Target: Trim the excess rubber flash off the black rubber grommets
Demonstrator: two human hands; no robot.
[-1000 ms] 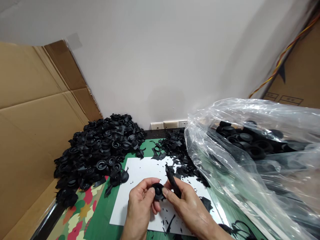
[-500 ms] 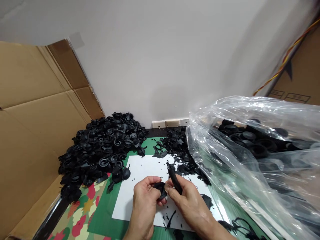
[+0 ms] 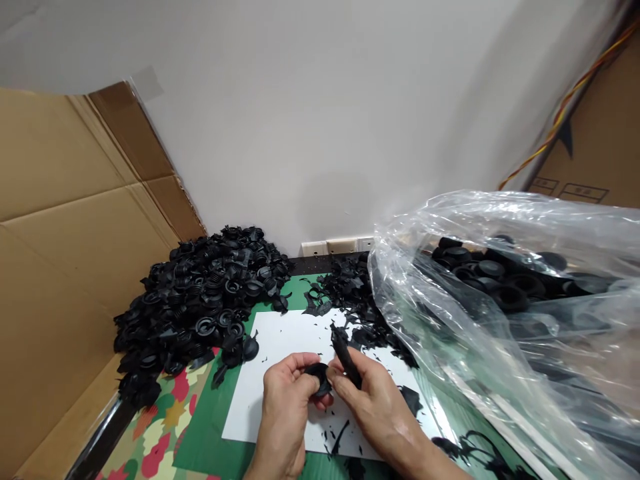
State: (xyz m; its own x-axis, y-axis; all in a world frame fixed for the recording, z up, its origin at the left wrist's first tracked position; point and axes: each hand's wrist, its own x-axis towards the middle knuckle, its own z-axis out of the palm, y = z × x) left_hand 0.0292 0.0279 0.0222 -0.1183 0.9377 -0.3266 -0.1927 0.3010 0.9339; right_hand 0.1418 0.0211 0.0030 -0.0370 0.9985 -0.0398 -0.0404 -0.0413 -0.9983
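Low in the middle, my left hand (image 3: pixel 286 402) pinches a small round black rubber part (image 3: pixel 318 377) over a white sheet (image 3: pixel 280 350). My right hand (image 3: pixel 371 403) presses against that part and grips a dark, narrow tool (image 3: pixel 345 352) that sticks up and away from me. Fingers of both hands are curled shut. Black trimmings (image 3: pixel 336 435) lie scattered on the sheet around the hands.
A big heap of black rubber parts (image 3: pixel 200 300) fills the left rear corner against a cardboard wall (image 3: pixel 65 227). A clear plastic bag (image 3: pixel 500 313) with more black parts lies to the right. Black scrap (image 3: pixel 350 293) piles by the wall sockets (image 3: pixel 337 247). A green mat (image 3: pixel 200 427) covers the table.
Both hands stay together over the sheet. The left fingers have turned the rubber part so it is seen more edge-on. The camera has shifted slightly.
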